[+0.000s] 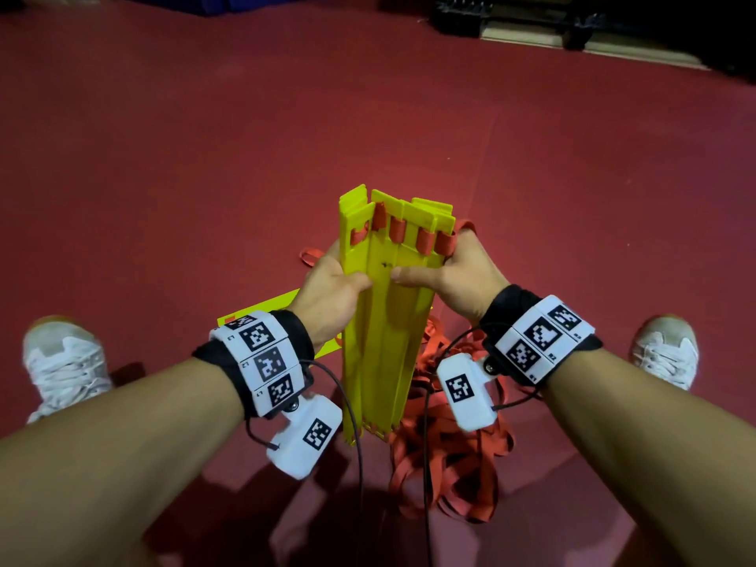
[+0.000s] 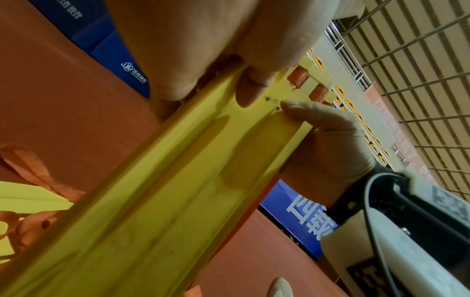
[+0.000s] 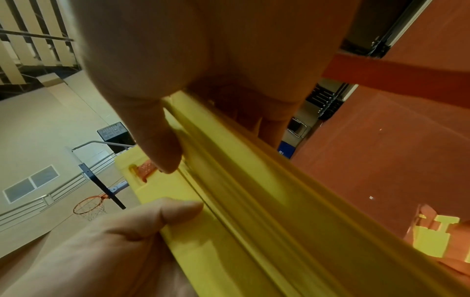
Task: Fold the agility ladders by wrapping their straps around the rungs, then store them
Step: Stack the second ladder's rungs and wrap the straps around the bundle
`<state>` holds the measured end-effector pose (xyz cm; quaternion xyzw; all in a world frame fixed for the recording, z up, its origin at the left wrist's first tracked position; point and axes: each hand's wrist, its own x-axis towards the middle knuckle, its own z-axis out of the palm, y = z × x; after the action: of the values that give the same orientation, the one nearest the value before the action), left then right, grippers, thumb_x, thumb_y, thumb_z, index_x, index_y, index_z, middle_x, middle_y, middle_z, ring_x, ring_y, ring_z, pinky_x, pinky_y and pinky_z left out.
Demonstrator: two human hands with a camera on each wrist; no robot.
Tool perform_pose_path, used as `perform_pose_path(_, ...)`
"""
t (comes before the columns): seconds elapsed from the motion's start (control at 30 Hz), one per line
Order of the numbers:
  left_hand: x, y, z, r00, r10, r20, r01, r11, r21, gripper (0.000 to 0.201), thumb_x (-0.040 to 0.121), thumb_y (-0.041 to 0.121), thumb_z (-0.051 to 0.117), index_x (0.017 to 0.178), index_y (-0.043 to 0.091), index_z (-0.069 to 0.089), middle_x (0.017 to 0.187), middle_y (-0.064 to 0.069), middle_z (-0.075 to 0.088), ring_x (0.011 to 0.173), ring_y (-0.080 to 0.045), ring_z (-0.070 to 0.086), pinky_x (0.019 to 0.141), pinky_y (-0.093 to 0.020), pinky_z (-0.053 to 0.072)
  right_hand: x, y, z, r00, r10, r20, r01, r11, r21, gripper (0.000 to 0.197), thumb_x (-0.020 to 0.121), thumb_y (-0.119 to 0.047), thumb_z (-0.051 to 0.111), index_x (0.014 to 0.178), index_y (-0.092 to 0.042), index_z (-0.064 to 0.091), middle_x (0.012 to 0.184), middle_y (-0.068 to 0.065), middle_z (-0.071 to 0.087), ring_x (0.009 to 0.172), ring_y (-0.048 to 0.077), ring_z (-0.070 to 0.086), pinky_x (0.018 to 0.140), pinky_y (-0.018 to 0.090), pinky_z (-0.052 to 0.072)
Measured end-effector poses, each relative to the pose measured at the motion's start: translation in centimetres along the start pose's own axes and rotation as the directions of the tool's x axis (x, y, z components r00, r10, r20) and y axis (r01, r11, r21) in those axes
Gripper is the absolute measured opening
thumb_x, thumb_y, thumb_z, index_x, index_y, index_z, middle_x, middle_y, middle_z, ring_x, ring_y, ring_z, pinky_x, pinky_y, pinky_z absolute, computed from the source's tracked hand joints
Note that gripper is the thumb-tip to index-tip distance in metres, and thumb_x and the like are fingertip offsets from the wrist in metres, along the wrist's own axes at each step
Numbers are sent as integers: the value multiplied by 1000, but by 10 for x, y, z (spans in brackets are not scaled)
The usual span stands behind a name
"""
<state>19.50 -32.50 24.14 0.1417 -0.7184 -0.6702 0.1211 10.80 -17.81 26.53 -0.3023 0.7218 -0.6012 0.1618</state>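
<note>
Both hands clasp the gathered stack of yellow rungs (image 1: 384,321) from opposite sides: the left hand (image 1: 327,296) wraps the left edge with its thumb pressed flat on the top face, and the right hand (image 1: 454,280) wraps the right edge, thumb likewise on top, the two thumb tips close together near the middle. The fingers of both hands curl behind the stack and are hidden in the head view. The stack is held tilted, its far end raised, where short red strap loops (image 1: 409,233) pass through the slots at the rung ends; its near end hangs just above a loose heap of red straps (image 1: 450,452) on the red floor (image 1: 204,157). A second yellow piece (image 1: 262,311) lies on the floor beneath the left wrist, mostly covered by hand and wristband. White shoes (image 1: 65,362) stand well apart on either side, leaving open floor ahead and to both sides of the stack. At the far top edge sit a dark rack (image 1: 511,18) and a blue mat (image 2: 109,50), both cut off. The wrist views are largely filled by palm and blurred yellow plastic; a basketball hoop (image 3: 89,207) shows in the right wrist view.
</note>
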Motion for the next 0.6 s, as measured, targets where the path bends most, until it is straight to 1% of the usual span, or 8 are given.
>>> perform_pose_path(0.07,0,1,-1,1000,13,-6,-13,1000,24,34,79,19,64,112,27,68,104,-2,77,103,-27,72,96,-53,54,0,1,0,1000,-8,-4,8,1000,-3,31,79,-11,81,107,-8,68,105,17,74,99,35,71,89,52,56)
perform_pose_path(0.17,-2,5,-5,999,35,-22,-33,996,84,19,86,30,69,105,32,73,98,9,78,97,-14,73,96,-47,56,-1,1,1,1000,-10,-9,11,998,57,24,88,-9,73,111,-10,69,107,11,75,100,26,72,89,41,58)
perform_pose_path(0.27,-3,8,-10,997,82,-12,-81,991,105,26,82,41,70,107,35,74,105,6,78,102,-17,73,98,-50,55,3,3,-1,998,1,-70,10,989,145,18,88,-2,70,101,-15,71,96,-2,77,94,18,73,86,35,58)
perform_pose_path(0.37,-3,7,-12,995,96,17,-96,995,33,29,82,28,73,110,34,69,108,-1,77,104,-23,72,97,-55,54,5,2,-3,992,12,-128,16,976,219,23,88,7,65,92,-15,69,84,-8,76,83,11,73,77,27,57)
perform_pose_path(0.43,-3,9,-10,995,85,56,-83,996,-38,40,82,21,70,120,29,63,115,-4,75,109,-23,70,102,-54,51,4,2,-2,992,25,-122,6,969,246,25,88,10,63,89,-14,69,78,-8,76,77,9,72,73,25,57)
perform_pose_path(0.5,-4,10,-8,993,67,97,-56,993,-105,52,80,16,68,130,19,56,123,-6,71,115,-22,67,106,-50,49,4,1,0,994,43,-105,-12,960,281,27,87,14,61,84,-13,68,73,-7,75,69,8,71,69,24,58)
perform_pose_path(0.57,-2,7,-6,992,72,106,-60,992,-114,62,76,22,75,133,15,52,124,-7,69,116,-23,66,108,-53,47,3,0,2,996,46,-72,-22,953,302,28,85,17,59,82,-10,67,69,-5,74,64,9,70,67,25,58)
perform_pose_path(0.6,-2,6,-5,991,85,103,-74,992,-100,68,73,31,81,132,17,52,125,-8,69,117,-25,65,107,-56,46,2,0,3,998,42,-53,-24,955,296,28,85,18,58,82,-8,67,68,-5,73,64,9,70,67,25,59)
